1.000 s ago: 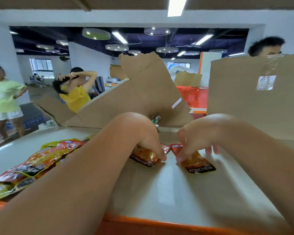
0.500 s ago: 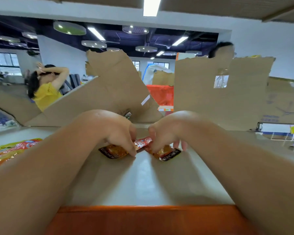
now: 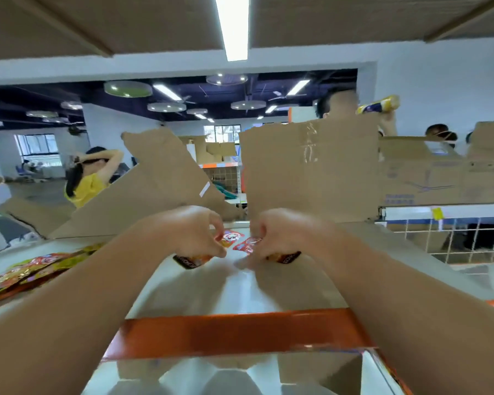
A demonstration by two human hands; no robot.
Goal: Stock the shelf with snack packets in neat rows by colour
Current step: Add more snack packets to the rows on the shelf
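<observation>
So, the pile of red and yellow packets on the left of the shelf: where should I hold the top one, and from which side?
Probably pinch the top packet by its free right edge, coming from the right and above with the left hand once it is free. The pile lies flat and overlapped on the shelf, so only edges offer a hold.

On the shelf (image 3: 240, 286) we find the left packet (image 3: 193, 259) just beside the right packet (image 3: 285, 256) near the back edge, a pile (image 3: 26, 275) at the left edge, cardboard (image 3: 311, 172) behind.
</observation>
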